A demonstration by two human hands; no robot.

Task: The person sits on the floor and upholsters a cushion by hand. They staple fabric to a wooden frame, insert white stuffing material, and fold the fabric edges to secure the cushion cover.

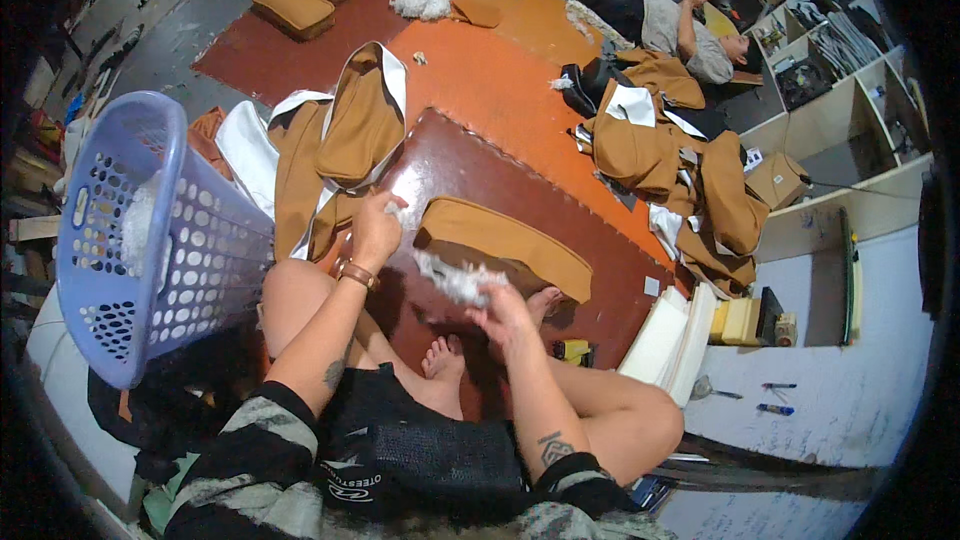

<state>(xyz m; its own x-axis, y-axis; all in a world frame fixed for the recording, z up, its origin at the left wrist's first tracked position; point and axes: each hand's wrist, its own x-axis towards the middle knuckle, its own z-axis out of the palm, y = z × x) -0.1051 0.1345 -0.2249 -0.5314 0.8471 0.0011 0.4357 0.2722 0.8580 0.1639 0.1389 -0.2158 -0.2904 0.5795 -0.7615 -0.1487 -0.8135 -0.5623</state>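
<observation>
Basket (168, 200) L, fabric (640, 155) R, cushion (505, 235) btwn, fluff (455, 282) in hands (502, 316)

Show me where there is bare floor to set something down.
Mostly bare: orange mat between white-lined tan covers and crumpled tan pile; glossy dark-red mat just beyond the long tan cushion. Crowded: around the perforated lavender plastic basket.

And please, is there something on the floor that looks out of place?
Yes, perhaps: a loose clump of white stuffing lies on the floor, near the brown cushions. It looks stray, because similar white fluff is in the right hand and inside the lilac basket.
</observation>
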